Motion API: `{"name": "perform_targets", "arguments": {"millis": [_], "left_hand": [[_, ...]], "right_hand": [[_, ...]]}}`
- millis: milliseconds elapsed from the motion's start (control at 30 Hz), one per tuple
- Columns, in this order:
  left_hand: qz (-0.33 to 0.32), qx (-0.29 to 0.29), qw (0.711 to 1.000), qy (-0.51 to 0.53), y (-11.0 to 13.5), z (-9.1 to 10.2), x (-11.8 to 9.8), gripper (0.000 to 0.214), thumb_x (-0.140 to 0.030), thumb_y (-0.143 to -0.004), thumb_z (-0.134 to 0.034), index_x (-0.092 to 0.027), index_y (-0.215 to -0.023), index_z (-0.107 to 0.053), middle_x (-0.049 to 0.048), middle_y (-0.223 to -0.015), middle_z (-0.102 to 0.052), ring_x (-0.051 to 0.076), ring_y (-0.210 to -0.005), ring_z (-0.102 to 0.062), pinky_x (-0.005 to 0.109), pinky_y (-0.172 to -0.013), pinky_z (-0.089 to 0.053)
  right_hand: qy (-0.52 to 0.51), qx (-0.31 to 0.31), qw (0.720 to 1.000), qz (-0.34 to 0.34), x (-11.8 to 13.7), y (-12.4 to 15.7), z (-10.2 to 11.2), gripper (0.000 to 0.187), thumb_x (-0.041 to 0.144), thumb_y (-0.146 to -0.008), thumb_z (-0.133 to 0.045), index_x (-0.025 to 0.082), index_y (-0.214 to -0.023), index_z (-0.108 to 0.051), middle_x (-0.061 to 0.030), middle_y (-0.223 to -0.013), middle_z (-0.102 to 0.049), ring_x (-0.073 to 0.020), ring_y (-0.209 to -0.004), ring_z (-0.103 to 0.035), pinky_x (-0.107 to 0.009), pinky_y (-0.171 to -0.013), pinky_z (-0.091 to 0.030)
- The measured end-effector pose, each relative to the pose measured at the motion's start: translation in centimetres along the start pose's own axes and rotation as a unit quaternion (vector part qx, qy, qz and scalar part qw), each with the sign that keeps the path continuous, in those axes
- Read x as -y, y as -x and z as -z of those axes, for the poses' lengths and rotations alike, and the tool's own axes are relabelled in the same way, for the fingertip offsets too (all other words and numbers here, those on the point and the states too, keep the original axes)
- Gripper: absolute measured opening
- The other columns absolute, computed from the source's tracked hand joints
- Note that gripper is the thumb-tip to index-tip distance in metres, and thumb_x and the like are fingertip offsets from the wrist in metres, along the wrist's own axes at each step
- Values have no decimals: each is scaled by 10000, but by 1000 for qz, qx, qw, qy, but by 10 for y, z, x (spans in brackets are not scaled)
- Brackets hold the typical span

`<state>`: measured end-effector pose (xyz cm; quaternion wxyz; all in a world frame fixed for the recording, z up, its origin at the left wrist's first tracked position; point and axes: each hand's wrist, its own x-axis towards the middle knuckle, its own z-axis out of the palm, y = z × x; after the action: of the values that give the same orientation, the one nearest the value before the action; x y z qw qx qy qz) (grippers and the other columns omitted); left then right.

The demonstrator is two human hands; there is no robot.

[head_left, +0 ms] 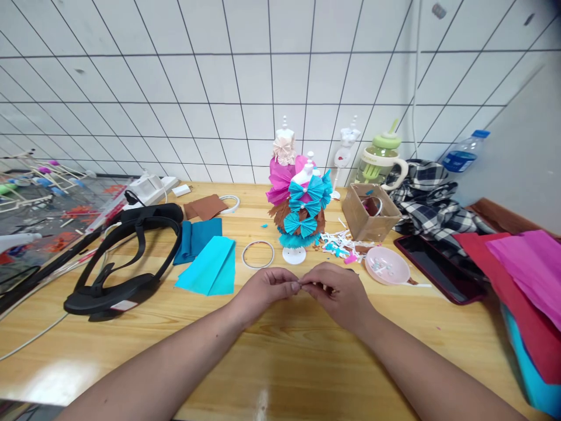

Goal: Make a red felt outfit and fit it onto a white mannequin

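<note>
**A:** Centre of view: you are bringing both hands together low over the worktop (280,351). Your left hand (267,286) is curling closed, with thumb and forefinger pinching at the tips.

**B:** Your right hand (339,292) is pinching the same way, and its fingertips are touching those of the left. Between them you are gripping a small thin piece (308,285). It is too small to tell what it is.

**A:** That piece is sitting just above the wood, directly in front of the white foot of the mannequin (302,210). The mannequin is standing upright and wearing turquoise bows over pink and brown paper.

**B:** Just left of the foot, a white ring (258,254) is lying flat. Beside the ring, a folded turquoise sheet (210,266) is overlapping a darker teal sheet (197,237).

**A:** Further left, a black headset (127,257) is resting on the worktop, well apart from your left hand.

**B:** To your right, a pink dish (387,266) is holding small pale bits, and a cardboard box (370,213) is standing behind it. Paper scraps (337,242) are lying between the box and the mannequin.

**A:** At the right edge, red and magenta sheets (526,275) are lying stacked beside a dark tablet (442,266).
</note>
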<state>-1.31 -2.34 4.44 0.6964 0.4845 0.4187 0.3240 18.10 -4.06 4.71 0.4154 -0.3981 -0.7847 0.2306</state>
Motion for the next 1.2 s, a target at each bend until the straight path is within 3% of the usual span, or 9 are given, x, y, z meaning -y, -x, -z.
{"name": "perform_targets", "arguments": {"millis": [200,300,367,433,500,667,767,1200], "left_hand": [[-19,51,998,-35,3,0,-3,328,-404,-668,-789,-154,-872,-728,45,-832,-713,159,-767,-609,275,-725,-449],[-59,2,984,-167,-2,5,-4,303,-388,-756,-704,-154,-947,-720,77,-896,-716,195,-819,-623,321,-764,-472],[-126,-83,935,-322,-9,13,-3,264,-329,-806,-647,-164,-1002,-711,91,-935,-706,224,-886,-617,373,-830,-470],[-212,-134,852,-459,-16,22,-2,280,-261,-824,-617,-189,-1086,-682,94,-1036,-684,253,-1017,-586,429,-937,-435],[-266,-123,793,-534,-20,27,1,311,-226,-836,-595,-208,-1142,-645,92,-1147,-649,254,-1111,-554,444,-1006,-406],[-252,-21,732,-632,-18,26,11,512,-293,-866,-578,-218,-1361,-471,127,-1436,-468,309,-1324,-421,516,-1089,-357],[-227,3,720,-656,-18,26,16,560,-347,-895,-539,-203,-1420,-405,149,-1503,-383,334,-1353,-389,548,-1097,-338],[-196,5,726,-660,-16,23,16,579,-342,-905,-516,-170,-1442,-384,150,-1544,-313,333,-1380,-355,510,-1128,-327]], "right_hand": [[-10,-25,1000,5,3,1,1,102,177,-843,-611,223,-882,-693,-20,-799,-677,-113,-642,-598,-200,-516,-472],[27,-79,996,36,7,-4,8,99,181,-869,-589,220,-883,-679,-26,-795,-677,-123,-674,-613,-210,-538,-489],[76,-127,986,75,13,-12,17,101,186,-885,-583,226,-896,-676,-32,-812,-688,-137,-734,-635,-233,-613,-514],[134,-161,969,131,19,-24,27,98,180,-883,-600,226,-911,-682,-33,-833,-702,-144,-778,-648,-252,-692,-519],[189,-173,949,183,24,-38,35,93,173,-864,-633,215,-924,-690,-31,-840,-711,-144,-784,-650,-257,-730,-509],[290,-195,913,210,25,-60,35,111,196,-843,-670,206,-948,-704,-25,-860,-723,-148,-803,-649,-252,-781,-488],[319,-203,906,190,19,-62,27,116,201,-847,-667,195,-956,-707,-25,-870,-727,-152,-816,-655,-251,-794,-483],[332,-211,905,162,13,-65,20,128,218,-873,-644,193,-975,-716,-15,-891,-731,-123,-820,-672,-210,-756,-468]]}}
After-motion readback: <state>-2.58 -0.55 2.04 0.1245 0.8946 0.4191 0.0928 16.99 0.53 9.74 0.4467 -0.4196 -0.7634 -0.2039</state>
